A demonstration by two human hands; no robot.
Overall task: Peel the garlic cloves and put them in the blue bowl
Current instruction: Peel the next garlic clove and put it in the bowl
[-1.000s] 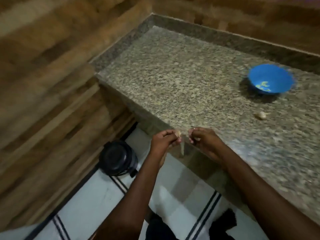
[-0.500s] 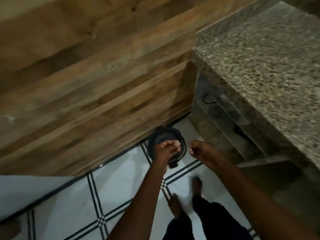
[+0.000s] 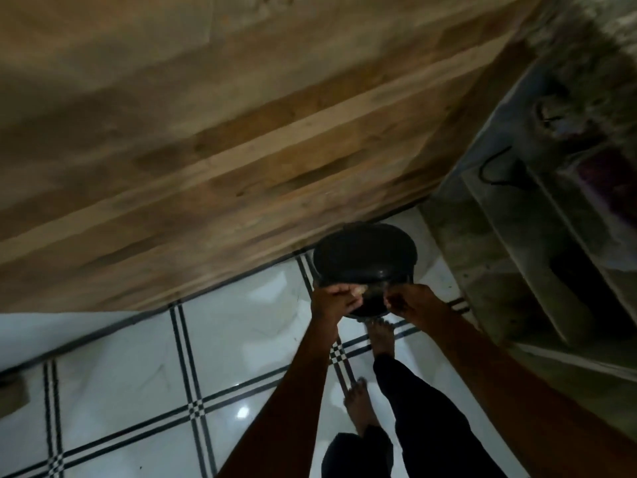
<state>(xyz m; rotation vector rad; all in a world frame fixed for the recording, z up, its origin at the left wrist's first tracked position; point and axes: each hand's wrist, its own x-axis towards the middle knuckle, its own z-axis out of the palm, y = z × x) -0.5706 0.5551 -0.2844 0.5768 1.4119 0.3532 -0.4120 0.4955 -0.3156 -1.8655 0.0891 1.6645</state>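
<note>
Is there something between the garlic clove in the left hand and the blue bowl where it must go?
The pictures cannot settle it: the blue bowl is not in view. The left hand pinches the garlic clove over the black bin on the floor, with the right hand beside it. Only the counter's underside shows at right.

Both hands [image 3: 372, 301] above floor bin [image 3: 363, 258].

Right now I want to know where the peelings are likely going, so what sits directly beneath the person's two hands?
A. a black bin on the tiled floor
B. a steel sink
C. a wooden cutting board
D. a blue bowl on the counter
A: the left hand, pinching a pale garlic clove, and the right hand are held over the open black bin, which stands on the white tiled floor by the wooden wall.
</note>
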